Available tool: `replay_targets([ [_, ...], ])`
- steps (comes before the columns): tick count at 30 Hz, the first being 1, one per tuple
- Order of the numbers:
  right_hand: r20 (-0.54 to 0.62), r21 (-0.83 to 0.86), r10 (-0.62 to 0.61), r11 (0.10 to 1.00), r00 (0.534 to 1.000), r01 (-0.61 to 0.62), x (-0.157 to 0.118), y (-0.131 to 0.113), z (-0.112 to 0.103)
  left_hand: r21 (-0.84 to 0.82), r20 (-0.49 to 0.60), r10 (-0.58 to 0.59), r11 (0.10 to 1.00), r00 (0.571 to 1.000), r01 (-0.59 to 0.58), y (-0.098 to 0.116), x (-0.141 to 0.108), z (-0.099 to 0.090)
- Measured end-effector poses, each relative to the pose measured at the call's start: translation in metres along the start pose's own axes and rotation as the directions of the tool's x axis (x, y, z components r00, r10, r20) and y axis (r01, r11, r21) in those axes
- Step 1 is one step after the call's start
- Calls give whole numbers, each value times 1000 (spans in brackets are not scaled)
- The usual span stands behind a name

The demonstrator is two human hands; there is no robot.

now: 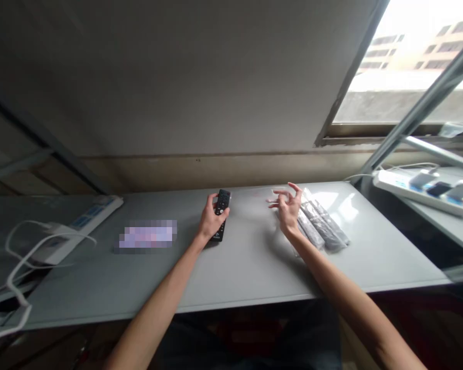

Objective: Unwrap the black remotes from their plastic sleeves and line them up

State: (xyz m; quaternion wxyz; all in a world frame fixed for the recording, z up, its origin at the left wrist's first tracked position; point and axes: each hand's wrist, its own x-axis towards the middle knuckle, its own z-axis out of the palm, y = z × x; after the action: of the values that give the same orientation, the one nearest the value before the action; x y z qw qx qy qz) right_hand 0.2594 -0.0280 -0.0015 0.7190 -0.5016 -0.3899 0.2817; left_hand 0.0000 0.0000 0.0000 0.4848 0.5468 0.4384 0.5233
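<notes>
My left hand (211,218) is closed around a black remote control (224,199), thumb across its button face, near the middle of the grey table (247,277). The lower end of the remote shows below the hand. To the right, my right hand (289,205) hovers with its fingers spread and nothing visible in them. Beside and partly behind that hand lie several long items in clear plastic sleeves (326,223), side by side on the table. The wrist and forearm hide part of them; what is inside the sleeves is hard to make out.
A blurred-out rectangular item (146,235) lies left of the remote. At the left stands a white power strip (81,231) with white cables (13,272). Another power strip (420,192) with plugs is at the right, behind a metal frame post (420,108). A wall (200,92) bounds the back.
</notes>
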Motion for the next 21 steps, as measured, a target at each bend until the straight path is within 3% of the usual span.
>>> replay_targets([
  [4, 5, 22, 14, 1000, 1000, -14, 0, 8, -1, 354, -25, 74, 933, 997, -61, 6, -6, 5],
  [6, 22, 22, 8, 1000, 1000, -9, -1, 11, 0, 595, 36, 84, 799, 996, -89, 7, -8, 7],
  [8, 40, 16, -15, 1000, 999, 15, -3, 13, 2, 778, 125, 96, 609, 988, -157, 6, -9, 7],
  [10, 68, 9, -41, 999, 997, 41, -7, 15, 4, 870, 183, 98, 448, 978, -207, 2, -9, 7],
  [12, 112, 6, -41, 999, 993, 41, -11, 18, 6, 907, 200, 92, 360, 975, -220, -1, -9, 6],
  [17, 264, -40, 42, 999, 964, -32, -21, 29, 11, 898, 239, 92, 357, 967, -256, -7, -12, 6],
  [21, 361, -160, 37, 987, 932, 23, -25, 40, 12, 886, 291, -14, 380, 957, -264, -12, -13, 8],
])
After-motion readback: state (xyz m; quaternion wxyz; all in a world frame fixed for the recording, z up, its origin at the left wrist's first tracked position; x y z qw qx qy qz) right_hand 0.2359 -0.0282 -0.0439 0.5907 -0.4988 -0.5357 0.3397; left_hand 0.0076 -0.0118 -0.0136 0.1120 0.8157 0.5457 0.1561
